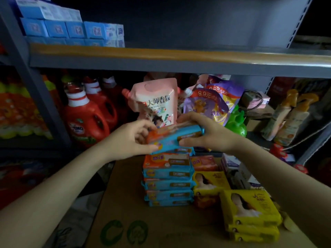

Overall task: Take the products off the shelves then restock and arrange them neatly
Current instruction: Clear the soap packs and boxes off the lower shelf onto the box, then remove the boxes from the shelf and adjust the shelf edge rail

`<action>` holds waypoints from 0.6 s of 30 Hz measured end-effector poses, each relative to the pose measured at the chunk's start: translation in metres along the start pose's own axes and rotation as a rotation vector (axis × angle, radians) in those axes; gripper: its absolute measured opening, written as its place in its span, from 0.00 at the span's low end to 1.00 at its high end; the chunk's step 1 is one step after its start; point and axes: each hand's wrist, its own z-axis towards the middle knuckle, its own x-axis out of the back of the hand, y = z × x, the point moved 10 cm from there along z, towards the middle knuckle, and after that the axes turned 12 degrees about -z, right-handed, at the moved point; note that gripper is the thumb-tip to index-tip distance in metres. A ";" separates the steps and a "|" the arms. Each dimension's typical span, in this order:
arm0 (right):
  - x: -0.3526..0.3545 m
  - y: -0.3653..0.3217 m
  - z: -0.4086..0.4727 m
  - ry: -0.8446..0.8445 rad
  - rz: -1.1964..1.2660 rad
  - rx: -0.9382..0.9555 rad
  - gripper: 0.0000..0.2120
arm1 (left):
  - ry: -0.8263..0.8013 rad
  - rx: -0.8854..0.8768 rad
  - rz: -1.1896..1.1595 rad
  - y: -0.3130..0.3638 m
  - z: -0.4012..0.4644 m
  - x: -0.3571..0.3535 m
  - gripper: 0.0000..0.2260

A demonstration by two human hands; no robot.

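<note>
Both my hands hold one blue and orange soap pack (174, 136) just above a stack of like packs (168, 179). My left hand (131, 138) grips its left end, thumb below and fingers curled over the top. My right hand (207, 131) grips its right end the same way. The stack stands on a cardboard box (125, 203) in front of the shelves. Yellow soap packs (249, 210) lie piled to the right of the stack. The shelf above (179, 58) holds blue boxes (71, 29) at its left; the rest of it is bare.
On the lower shelf stand red detergent bottles (86, 117), a pink refill pouch (155, 101), purple pouches (213, 102), a green bottle (236, 122) and spray bottles (290, 115). Orange packs (204, 162) lie behind the yellow ones. A grey upright (35, 86) bounds the shelf at left.
</note>
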 end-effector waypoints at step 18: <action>0.031 -0.041 0.045 0.259 -0.443 0.253 0.10 | 0.265 -0.315 0.598 0.040 0.005 0.071 0.17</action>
